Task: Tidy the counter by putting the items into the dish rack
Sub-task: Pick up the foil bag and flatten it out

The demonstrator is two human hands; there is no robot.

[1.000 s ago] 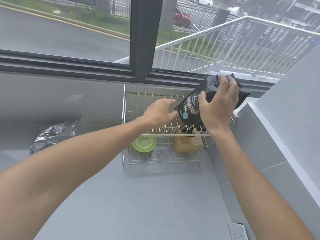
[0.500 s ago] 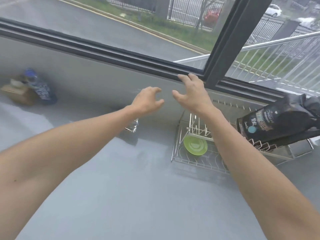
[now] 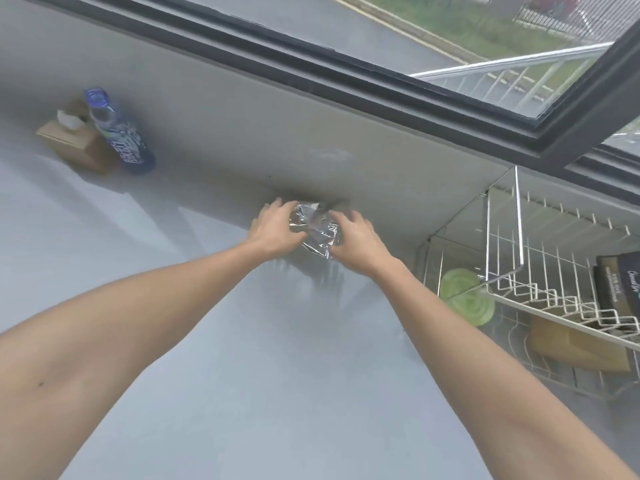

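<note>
A crinkled silvery plastic packet (image 3: 317, 230) lies on the grey counter against the back wall. My left hand (image 3: 277, 226) grips its left side and my right hand (image 3: 355, 237) grips its right side. The white wire dish rack (image 3: 519, 251) stands at the right. Its upper tier carries a black bag (image 3: 620, 289); below sit a green plate (image 3: 465, 299) and a brown box (image 3: 575, 344). At the far left a blue-capped bottle (image 3: 116, 133) leans next to a brown tissue box (image 3: 74, 138).
The grey counter (image 3: 242, 393) stretches between the left items and the rack. A grey wall and a dark window frame (image 3: 381, 77) run along the back.
Both hands left the black bag on the rack's upper tier, swung left and closed on the silvery packet. The view turned left, bringing the bottle and tissue box into sight.
</note>
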